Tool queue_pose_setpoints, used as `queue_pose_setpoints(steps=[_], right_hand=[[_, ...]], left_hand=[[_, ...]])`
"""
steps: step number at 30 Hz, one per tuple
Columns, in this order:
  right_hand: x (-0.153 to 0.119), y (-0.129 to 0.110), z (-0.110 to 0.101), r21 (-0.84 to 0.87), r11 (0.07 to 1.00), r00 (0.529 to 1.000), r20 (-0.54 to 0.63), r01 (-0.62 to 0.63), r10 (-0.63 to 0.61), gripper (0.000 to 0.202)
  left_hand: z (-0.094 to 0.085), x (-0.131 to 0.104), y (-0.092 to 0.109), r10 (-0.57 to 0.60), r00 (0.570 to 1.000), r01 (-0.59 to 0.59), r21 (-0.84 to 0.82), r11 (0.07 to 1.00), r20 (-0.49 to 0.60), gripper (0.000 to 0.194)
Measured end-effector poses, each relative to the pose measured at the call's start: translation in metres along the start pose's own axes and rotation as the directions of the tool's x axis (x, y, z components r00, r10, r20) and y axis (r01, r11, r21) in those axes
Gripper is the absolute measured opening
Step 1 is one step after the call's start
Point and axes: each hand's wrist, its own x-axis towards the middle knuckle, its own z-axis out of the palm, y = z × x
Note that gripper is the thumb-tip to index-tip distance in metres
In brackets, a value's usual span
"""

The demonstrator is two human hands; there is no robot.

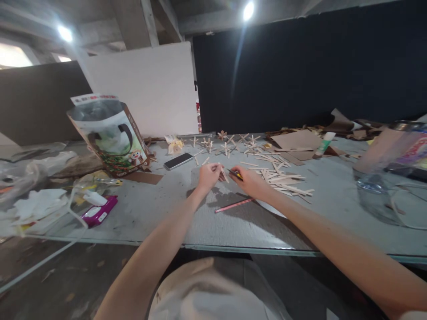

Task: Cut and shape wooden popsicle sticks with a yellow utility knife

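Over the middle of the table, my left hand [211, 174] is closed on a thin wooden stick [225, 176], which slants down between the two hands. My right hand [248, 181] grips a small yellow-and-black utility knife [237, 174], its dark tip pointing left toward the stick. Below the hands lies a pink pencil [233, 206], one end hidden under my right forearm. To the right of my right hand is a loose heap of wooden sticks [283, 180]. Beyond the hands, several sticks lie crossed in star-like shapes [227, 149].
A phone [179, 161] lies left of the hands. Further left stand a printed carton [111, 138] and a purple wipes packet [100, 212] beside plastic bags. At the right are a glue stick [324, 144], cardboard pieces [296, 141] and a clear plastic container [375, 186].
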Motion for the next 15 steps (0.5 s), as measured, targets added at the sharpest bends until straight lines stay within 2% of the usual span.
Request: queue_pose_setpoints(steps=[7,15], right_hand=[[0.001,0.004,0.001,-0.023,0.999,1.000,-0.007,-0.026,0.026,0.025],[-0.003,0.000,0.002,0.008,0.999,0.997,-0.057,-0.043,0.044,0.023]], left_hand=[[0.003,-0.004,0.003,0.014,0.998,-0.011,-0.046,0.999,0.069,0.024],[0.008,-0.010,0.004,0.042,0.990,-0.048,0.044,0.998,0.134,0.030]])
